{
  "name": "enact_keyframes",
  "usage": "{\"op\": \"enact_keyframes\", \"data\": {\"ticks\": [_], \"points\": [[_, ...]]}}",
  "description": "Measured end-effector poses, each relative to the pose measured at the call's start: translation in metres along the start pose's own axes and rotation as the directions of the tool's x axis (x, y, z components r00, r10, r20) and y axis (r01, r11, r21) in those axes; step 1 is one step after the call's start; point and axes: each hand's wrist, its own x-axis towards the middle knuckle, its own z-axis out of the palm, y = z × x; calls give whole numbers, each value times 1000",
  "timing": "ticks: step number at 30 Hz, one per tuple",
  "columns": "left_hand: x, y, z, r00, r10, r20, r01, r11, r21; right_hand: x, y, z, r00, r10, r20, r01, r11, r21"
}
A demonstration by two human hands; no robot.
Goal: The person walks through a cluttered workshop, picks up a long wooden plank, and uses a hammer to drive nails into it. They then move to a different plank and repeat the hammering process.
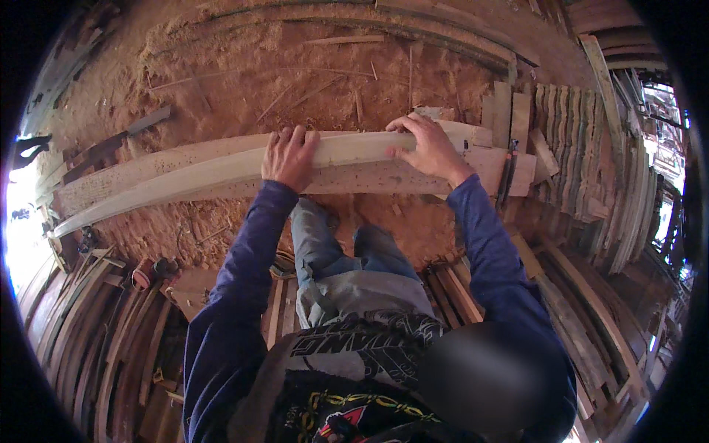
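A long pale wooden strip (351, 150) lies across a workbench plank (362, 179), and its left end reaches far out to the left. My left hand (290, 156) is wrapped over the strip near the middle of the view, with the fingers curled over its far side. Towards the strip's right end, my right hand (430, 148) grips it, thumb on the near side and fingers across the far edge. The hand covers part of that end. Right of this hand, a dark narrow tool (507, 173) rests across the bench; its exact kind is unclear.
Sawdust and wood scraps (343, 39) cover the ground beyond the bench. Stacked wavy-edged boards (569, 148) stand at the right. Several long planks (111, 340) lie at the lower left, with more lumber (591, 310) at the lower right.
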Motion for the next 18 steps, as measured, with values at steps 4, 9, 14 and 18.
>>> {"op": "enact_keyframes", "data": {"ticks": [4, 9, 14, 18], "points": [[-22, 8, 12, 1000, -5, -21, 6, 999, 52, 29, 11, 12, 971, 222, 92, -239, 934, 265], [-28, 8, 17, 999, -4, -53, 5, 1000, 15, 59, 20, 43, 939, 236, 251, -285, 942, 180], [-30, 8, 16, 995, 24, -92, -21, 999, 28, 71, 18, 43, 933, 180, 312, -196, 980, 20], [-30, 8, 15, 998, 3, -55, 0, 999, 38, 70, 4, 36, 936, 95, 339, -75, 995, -70]]}}
